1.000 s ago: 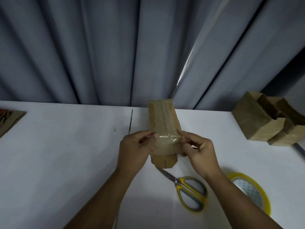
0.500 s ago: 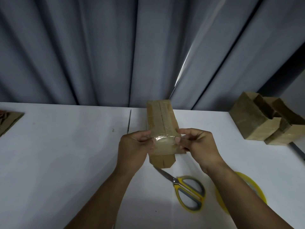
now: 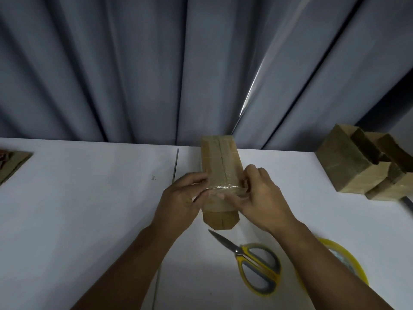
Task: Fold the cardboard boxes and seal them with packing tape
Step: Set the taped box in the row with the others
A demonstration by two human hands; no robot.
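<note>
White tabletop (image 3: 89,198), grey curtain (image 3: 134,63) behind — dim. Pinches clear tape (image 3: 223,187) across the cardboard box (image 3: 220,159), left hand (image 3: 181,198) and right hand (image 3: 261,198) both curled on it.

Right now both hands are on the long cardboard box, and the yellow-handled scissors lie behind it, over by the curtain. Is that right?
Not quite. The head view shows the yellow-handled scissors lying on the table in front of the long cardboard box, on the person's side, not behind it. The left hand and right hand are indeed both on the box.
</note>
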